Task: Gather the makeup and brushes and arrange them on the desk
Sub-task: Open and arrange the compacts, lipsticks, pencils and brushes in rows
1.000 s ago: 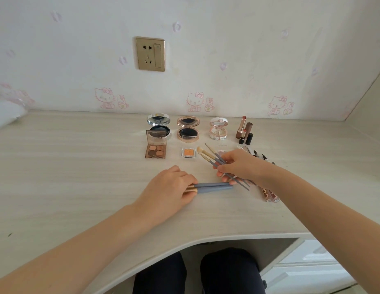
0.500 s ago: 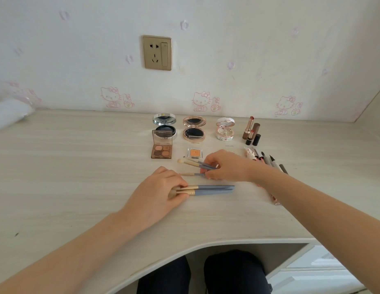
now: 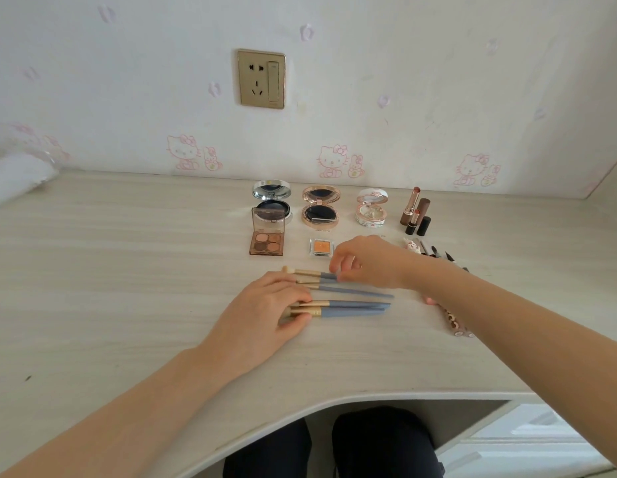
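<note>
Head view: brushes [image 3: 348,307] w/ blue-grey handles, gold ferrules lie side by side mid tabletop [image 3: 128,270], bristles left. Left grip [image 3: 265,312] rests flat, fingers straight, on their heads. Right grip [image 3: 369,263] pinches the farthest brush's handle. Behind: eyeshadow palette [image 3: 266,242], compacts [image 3: 320,208], lipsticks [image 3: 415,212]. Right forearm [image 3: 472,305] hides part of the liners [image 3: 434,250].

Brushes [image 3: 348,307] on desk [image 3: 128,270], before compacts [image 3: 321,210]; lipsticks [image 3: 415,212] right.
</note>
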Motion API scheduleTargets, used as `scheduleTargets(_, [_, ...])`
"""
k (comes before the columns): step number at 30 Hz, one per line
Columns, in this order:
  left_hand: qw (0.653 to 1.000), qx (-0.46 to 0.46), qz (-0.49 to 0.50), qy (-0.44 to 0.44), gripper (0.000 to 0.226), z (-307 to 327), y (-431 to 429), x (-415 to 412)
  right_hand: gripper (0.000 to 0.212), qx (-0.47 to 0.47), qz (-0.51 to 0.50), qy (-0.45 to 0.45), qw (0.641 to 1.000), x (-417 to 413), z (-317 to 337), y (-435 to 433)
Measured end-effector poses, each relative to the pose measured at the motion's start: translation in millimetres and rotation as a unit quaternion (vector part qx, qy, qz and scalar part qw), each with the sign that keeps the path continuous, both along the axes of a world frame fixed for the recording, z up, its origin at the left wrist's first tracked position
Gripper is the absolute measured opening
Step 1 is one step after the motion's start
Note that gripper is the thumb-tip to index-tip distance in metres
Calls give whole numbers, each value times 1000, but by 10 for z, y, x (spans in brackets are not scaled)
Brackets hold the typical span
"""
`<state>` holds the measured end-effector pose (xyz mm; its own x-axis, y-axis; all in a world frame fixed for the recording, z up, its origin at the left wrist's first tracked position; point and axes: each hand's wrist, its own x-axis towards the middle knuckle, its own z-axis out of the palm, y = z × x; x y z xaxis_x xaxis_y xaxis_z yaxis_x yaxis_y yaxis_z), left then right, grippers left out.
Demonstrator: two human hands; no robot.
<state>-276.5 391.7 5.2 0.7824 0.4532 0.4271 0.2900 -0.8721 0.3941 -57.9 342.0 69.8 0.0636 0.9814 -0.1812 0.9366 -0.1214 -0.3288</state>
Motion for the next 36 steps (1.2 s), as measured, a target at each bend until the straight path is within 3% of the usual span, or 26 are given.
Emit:
scheduleTargets(10, [1000,20,-9,-7,26,-8,11,2,13,64,27,-20,997,-82,-89,33])
scheduleTargets(17, [999,-9,-20,46,20,-56,23,8,11,75,19,-19,997,-7,-149,-75])
scheduleTargets(25, [999,27,4,47,36,-28,9,-8,28,137,-5,-37,990,-52,-187,-531])
scheduleTargets(30, [997,53,29,39,42,-39,10,-18,43,165,-15,-141,976,-132,-345,-750])
scheduleTargets(32, [997,51,38,43,44,-47,10,-20,52,169,-20,-119,978,-152,-370,-777])
scheduleTargets(36, [997,7,22,80,61,-42,27,-5,49,169,-25,-104,980,-188,-422,-762])
